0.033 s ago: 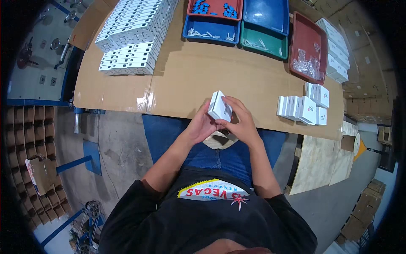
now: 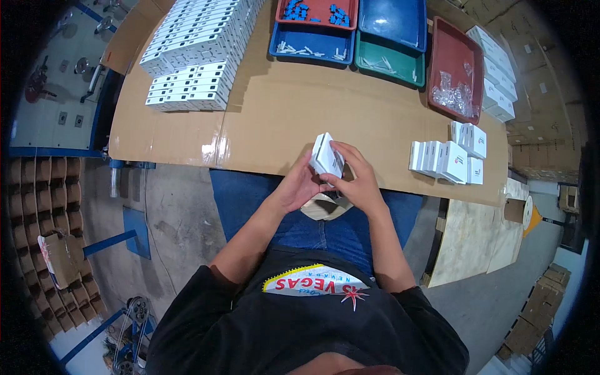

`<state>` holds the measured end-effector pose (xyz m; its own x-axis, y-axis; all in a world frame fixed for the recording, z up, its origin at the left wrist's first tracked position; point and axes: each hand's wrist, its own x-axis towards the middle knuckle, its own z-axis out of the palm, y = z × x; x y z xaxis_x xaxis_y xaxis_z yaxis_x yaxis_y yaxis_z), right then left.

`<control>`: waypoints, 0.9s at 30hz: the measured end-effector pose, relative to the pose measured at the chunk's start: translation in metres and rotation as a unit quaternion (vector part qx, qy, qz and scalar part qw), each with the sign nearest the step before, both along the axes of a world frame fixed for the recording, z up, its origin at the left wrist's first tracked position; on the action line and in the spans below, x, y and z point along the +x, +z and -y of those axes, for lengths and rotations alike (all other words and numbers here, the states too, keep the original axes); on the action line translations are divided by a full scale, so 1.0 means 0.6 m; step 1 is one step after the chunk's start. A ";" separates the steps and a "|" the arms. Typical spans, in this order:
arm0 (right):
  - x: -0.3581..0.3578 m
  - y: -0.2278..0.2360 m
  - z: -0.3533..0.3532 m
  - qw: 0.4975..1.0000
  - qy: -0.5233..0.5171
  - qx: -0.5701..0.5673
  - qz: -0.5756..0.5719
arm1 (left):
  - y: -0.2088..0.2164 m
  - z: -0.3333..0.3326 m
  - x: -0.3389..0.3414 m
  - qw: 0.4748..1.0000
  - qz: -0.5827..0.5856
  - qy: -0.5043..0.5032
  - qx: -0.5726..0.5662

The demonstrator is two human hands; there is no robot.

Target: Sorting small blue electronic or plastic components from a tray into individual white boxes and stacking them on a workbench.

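Small white box [image 2: 327,156] sits tilted between both hands, just off the near edge of the cardboard-covered table [image 2: 281,119] and above the person's lap in blue jeans. Starting at the far left, a large stack of flat white cartons [image 2: 194,56] lies in rows on the table's left end, well apart from the hands. Moving inward, the left hand [image 2: 299,187] cups the box from below and from the left, its fingers curled around the lower side. The right hand [image 2: 355,181] closes on the box from the right, with its fingertips [image 2: 340,152] resting on the box's upper face. Beneath the hands, a pale curved piece [image 2: 322,207] lies on the lap; what it is cannot be told. Beyond the hands, at the far side of the table, stand a blue tray [image 2: 312,42] holding small white parts, a red tray [image 2: 319,11] with blue parts, another blue tray [image 2: 394,22] and a green tray [image 2: 389,62]. Farther right, a dark red tray [image 2: 455,65] holds clear plastic bags. At the right end, a group of finished white boxes [image 2: 447,159] stands near the table edge, well apart from the right hand.
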<state>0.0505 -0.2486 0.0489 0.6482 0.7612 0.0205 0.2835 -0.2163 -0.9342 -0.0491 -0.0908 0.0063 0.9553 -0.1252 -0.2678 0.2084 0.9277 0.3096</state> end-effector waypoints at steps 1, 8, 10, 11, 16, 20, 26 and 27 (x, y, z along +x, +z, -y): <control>0.001 -0.007 0.002 1.000 -0.017 0.000 0.015 | -0.001 0.004 -0.001 0.995 -0.014 0.000 0.100; 0.005 -0.007 0.008 0.991 0.004 -0.068 0.115 | 0.005 0.006 0.008 0.968 -0.103 0.052 0.222; -0.001 0.004 0.003 0.993 0.004 -0.042 0.113 | 0.022 0.001 0.011 0.975 -0.088 0.064 0.193; -0.004 0.006 0.000 0.994 0.004 -0.017 0.112 | 0.030 0.000 0.012 0.971 -0.113 0.048 0.205; -0.004 -0.004 -0.009 0.994 0.030 0.006 0.102 | 0.019 0.003 0.005 0.978 -0.113 -0.022 0.175; 0.000 -0.006 -0.006 0.995 0.010 0.003 0.095 | 0.024 0.012 0.003 0.985 -0.105 -0.019 0.135; 0.002 -0.013 -0.005 0.988 0.016 0.011 0.155 | 0.018 0.017 0.004 0.987 -0.102 0.005 0.121; 0.002 -0.010 -0.004 0.988 0.016 0.011 0.155 | 0.013 0.014 0.003 0.987 -0.102 0.005 0.121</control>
